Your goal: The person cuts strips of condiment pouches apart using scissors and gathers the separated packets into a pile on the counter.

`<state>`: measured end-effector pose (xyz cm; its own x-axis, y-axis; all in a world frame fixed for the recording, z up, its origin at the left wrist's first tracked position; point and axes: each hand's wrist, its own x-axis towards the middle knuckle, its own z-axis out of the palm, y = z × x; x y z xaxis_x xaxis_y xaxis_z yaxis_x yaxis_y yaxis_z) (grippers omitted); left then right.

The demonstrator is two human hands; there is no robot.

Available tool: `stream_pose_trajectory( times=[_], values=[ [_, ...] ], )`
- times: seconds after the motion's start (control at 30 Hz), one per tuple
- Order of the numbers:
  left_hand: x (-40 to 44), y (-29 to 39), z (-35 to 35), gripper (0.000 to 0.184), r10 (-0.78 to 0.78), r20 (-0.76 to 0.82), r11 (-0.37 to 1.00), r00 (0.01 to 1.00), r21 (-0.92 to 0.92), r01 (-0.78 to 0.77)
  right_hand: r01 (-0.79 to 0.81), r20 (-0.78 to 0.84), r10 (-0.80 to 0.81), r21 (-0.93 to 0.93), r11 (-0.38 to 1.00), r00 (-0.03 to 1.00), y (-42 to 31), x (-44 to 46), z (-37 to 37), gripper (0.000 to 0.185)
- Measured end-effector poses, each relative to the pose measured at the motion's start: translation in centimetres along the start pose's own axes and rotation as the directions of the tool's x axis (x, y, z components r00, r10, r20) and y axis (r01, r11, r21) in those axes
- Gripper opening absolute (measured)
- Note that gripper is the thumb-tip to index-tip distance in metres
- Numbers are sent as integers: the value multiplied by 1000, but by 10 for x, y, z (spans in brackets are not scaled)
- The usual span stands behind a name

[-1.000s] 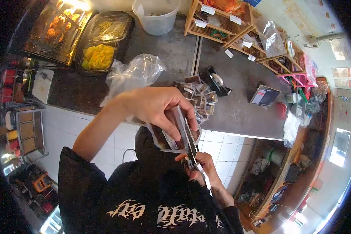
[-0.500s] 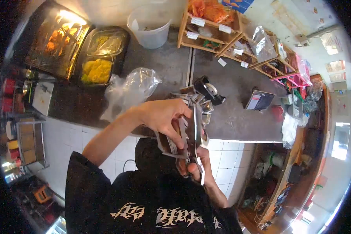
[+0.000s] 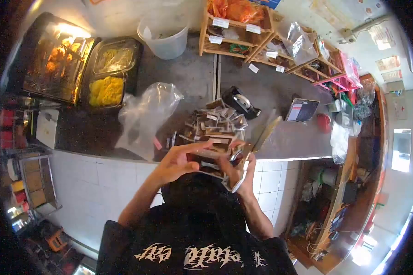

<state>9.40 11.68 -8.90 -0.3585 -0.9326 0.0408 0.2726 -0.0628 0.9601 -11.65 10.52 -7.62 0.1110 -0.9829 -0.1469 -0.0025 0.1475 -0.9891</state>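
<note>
My left hand [image 3: 176, 162] is curled, thumb and fingers around a small dark piece with pale edges [image 3: 211, 167]. Close beside it, my right hand [image 3: 237, 170] grips a long, thin, flat pale-edged object [image 3: 265, 133] that slants up to the right; its exact kind is unclear. Just beyond both hands lies a heap of small dark pieces with pale edges [image 3: 215, 120] on the dark counter [image 3: 280, 142]. A black tape dispenser [image 3: 241, 101] touches or nearly touches the heap's far side. My fingers partly hide what they hold.
A clear plastic bag [image 3: 149, 114] lies left of the heap. Farther back are a tray of yellow food [image 3: 106, 91], a lit food case [image 3: 55, 64] and a white bucket [image 3: 165, 41]. Wooden racks [image 3: 234, 39], a tablet [image 3: 302, 110] and a red round object [image 3: 323, 123] stand right.
My left hand has moved left and toward me, uncovering more of the heap. The long flat object in my right hand has swung from nearly upright to leaning right.
</note>
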Motion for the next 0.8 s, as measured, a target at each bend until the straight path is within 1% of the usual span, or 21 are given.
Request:
stream_pose_trajectory(
  times=[0.03,0.07,0.17,0.2,0.23,0.3,0.33,0.4,0.47,0.5,0.53,0.57,0.6,0.7,0.8],
  values=[
    [-6,-11,6,57,-45,-82,985,996,-171,30,62,62,-56,-103,993,997,1,-3,3,37],
    [-9,-17,13,42,10,-111,994,994,-110,-23,-140,108,141,-16,990,984,-8,-12,2,40],
    [-12,-5,28,31,-184,-268,983,946,-25,184,-143,102,144,-10,990,984,-14,-34,-4,50],
    [-11,-4,27,29,-126,-295,981,947,108,164,-139,183,156,-101,985,971,-11,-43,-20,64],
    [-11,3,23,29,-116,-279,979,953,133,158,-180,201,192,-77,981,961,-8,-56,-30,77],
    [-10,26,12,30,-96,-239,972,966,187,142,-200,346,264,-210,957,900,-14,-70,-51,86],
    [-9,34,8,31,-81,-239,966,968,221,135,-244,391,315,-221,944,865,-14,-76,-56,86],
    [-4,47,-1,33,-20,-167,942,986,326,75,-330,459,409,-245,911,789,-12,-87,-61,87],
    [5,52,-9,36,44,-83,914,996,405,-6,-291,514,408,-296,910,754,-17,-86,-58,83],
    [10,59,-10,36,-30,-48,919,998,392,47,-269,539,407,-319,909,737,-22,-84,-55,81],
    [14,71,-10,37,-103,-11,919,995,381,99,-247,550,381,-304,920,743,-30,-80,-50,75],
    [18,78,-10,37,-174,25,915,984,373,152,-265,554,381,-280,923,740,-32,-78,-48,75],
    [21,74,-10,37,-117,56,921,992,379,87,-282,558,380,-257,924,737,-34,-75,-46,74],
    [31,85,-10,37,-78,215,921,974,388,-12,-291,560,376,-238,927,738,-42,-72,-43,71],
    [38,95,-9,38,-185,234,919,955,385,84,-317,538,391,-229,920,747,-42,-77,-43,67]
  ],
)
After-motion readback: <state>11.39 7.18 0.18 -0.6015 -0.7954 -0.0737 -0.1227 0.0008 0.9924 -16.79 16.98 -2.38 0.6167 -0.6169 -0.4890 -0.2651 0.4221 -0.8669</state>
